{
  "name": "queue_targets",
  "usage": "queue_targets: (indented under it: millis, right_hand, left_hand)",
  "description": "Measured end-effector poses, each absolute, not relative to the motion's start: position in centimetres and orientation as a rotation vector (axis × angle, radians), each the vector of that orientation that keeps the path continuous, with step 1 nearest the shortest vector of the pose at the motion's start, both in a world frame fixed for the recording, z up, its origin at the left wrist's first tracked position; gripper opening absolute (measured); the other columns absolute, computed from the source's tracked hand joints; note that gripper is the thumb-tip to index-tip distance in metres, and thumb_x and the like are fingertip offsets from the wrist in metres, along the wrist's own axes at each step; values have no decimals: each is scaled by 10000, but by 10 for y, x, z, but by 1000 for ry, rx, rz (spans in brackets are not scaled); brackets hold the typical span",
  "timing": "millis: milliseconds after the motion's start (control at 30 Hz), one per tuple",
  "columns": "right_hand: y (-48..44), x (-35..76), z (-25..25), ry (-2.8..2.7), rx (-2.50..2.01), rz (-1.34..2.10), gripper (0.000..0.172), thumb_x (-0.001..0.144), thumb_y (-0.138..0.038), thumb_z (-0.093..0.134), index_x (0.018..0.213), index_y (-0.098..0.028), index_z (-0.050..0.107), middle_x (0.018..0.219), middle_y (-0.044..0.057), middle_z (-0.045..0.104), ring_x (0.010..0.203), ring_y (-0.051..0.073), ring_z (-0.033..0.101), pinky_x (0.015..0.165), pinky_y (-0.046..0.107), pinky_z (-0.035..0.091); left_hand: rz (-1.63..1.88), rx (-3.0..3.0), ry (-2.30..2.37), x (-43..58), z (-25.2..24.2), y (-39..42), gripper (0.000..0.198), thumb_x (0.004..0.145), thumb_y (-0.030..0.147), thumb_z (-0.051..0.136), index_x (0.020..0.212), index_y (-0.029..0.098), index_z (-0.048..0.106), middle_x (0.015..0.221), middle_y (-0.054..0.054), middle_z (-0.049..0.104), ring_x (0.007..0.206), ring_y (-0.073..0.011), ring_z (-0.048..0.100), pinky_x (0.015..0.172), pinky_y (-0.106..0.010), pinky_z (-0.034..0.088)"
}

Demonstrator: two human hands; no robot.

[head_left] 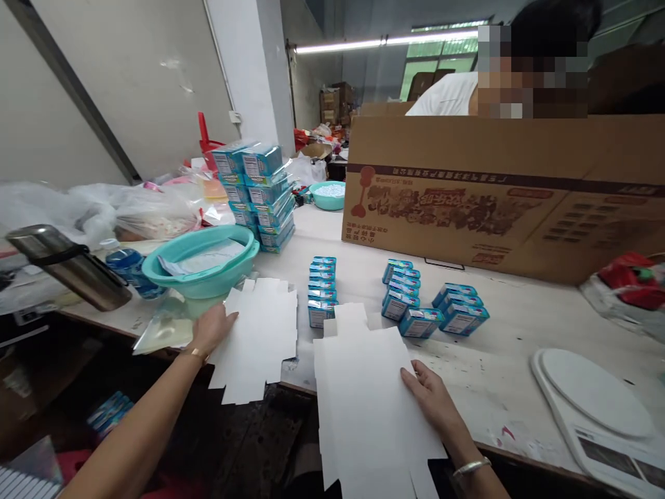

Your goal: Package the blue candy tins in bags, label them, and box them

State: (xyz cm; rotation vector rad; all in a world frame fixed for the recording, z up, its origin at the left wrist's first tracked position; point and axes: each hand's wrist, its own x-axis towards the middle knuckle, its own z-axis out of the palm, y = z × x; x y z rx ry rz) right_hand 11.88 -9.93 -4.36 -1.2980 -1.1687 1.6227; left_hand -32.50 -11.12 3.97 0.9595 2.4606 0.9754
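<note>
My left hand (212,327) pinches the left edge of a flat, die-cut white carton blank (260,333), its thumb on top. The blank reaches over the table's front edge. A second, nearer white carton blank (364,395) has its right edge between the thumb and fingers of my right hand (429,395). Its lower part hangs past the table edge. Both blanks show a plain white side with cut tabs. Behind them stand small blue boxes in a left row (323,291), a middle row (400,287) and a right group (462,308).
A tall stack of wrapped blue boxes (260,194) stands at the back left, behind teal basins (202,277) and a steel flask (70,267). One big brown carton (441,201) spans the back right, with a person behind it. A white scale (597,395) sits at right.
</note>
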Motion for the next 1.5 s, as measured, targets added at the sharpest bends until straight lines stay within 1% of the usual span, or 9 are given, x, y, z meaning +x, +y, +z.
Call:
queue_targets:
  millis: [67, 233, 400, 567, 700, 933, 1033, 1167, 1500]
  right_hand:
    - [-104, 121, -44, -1188, -1329, 1610, 452, 668, -574, 768, 854, -186, 630, 900, 86, 755, 761, 270, 713, 658, 356, 570]
    - [-121, 125, -41, -1068, -1168, 1763, 417, 737, -526, 751, 956, -195, 624, 994, 83, 746, 826, 255, 713, 738, 368, 565]
    - [-129, 149, -34, -1000, -1120, 1860, 508, 669, -366, 773, 1119, -176, 636, 1013, 90, 745, 855, 279, 711, 713, 365, 549]
    - [-118, 167, -21, -972, -1087, 1820, 778, 603, -211, 757, 1345, -258, 528, 1122, 46, 720, 880, 248, 698, 740, 347, 536]
    - [-112, 150, -28, -753, -951, 1796, 776, 615, -229, 716, 1354, -284, 485, 1072, 31, 723, 733, 212, 680, 665, 317, 506]
    - [-101, 128, -43, -736, -915, 1710, 256, 694, -409, 650, 867, -255, 543, 922, 9, 696, 786, 230, 636, 664, 304, 464]
    - [-87, 118, -45, -953, -1109, 1497, 274, 685, -468, 658, 753, -231, 538, 765, -12, 644, 750, 209, 597, 695, 301, 450]
    - [-72, 100, -49, -1065, -1193, 1320, 280, 680, -476, 661, 750, -209, 610, 859, 24, 679, 928, 236, 594, 885, 336, 429]
    - [-54, 95, -67, -948, -1238, 1230, 473, 687, -476, 620, 1083, -231, 538, 1032, 52, 657, 1038, 241, 574, 958, 363, 418]
  left_hand:
    - [1119, 1208, 2465, -299, 34, -124, 446, 746, 293, 646, 1140, 90, 598, 1340, -271, 544, 1400, -472, 319, 1103, -619, 275]
    - [1379, 1132, 1743, -185, -7, -160, 780, 754, 572, 652, 1393, 172, 453, 1362, -201, 564, 1255, -360, 541, 972, -499, 487]
    - [1228, 779, 1166, -119, -25, -148, 868, 691, 428, 787, 1458, 225, 435, 1492, -128, 497, 1384, -328, 432, 1069, -396, 429]
    - [1019, 464, 918, -112, -26, -136, 1002, 613, 207, 817, 1506, 223, 364, 1196, -129, 715, 918, -280, 720, 759, -340, 564]
    - [1056, 394, 860, -104, -39, -140, 959, 597, 177, 763, 1484, 225, 403, 1106, -88, 742, 780, -242, 725, 687, -315, 554]
    - [1246, 561, 957, -76, -39, -126, 473, 729, 401, 654, 1151, 190, 629, 1092, -71, 726, 1013, -293, 673, 889, -376, 510]
    - [1247, 896, 1230, -59, -40, -107, 287, 776, 449, 594, 900, 197, 653, 1159, -104, 697, 1179, -325, 577, 1016, -424, 425]
    - [1342, 1055, 1474, -40, -53, -84, 158, 753, 369, 610, 704, 220, 613, 1182, -134, 678, 1314, -346, 447, 1127, -476, 285]
    - [1519, 712, 1276, -43, -72, -70, 623, 783, 326, 600, 1371, 209, 434, 1006, -43, 602, 984, -204, 656, 965, -361, 459]
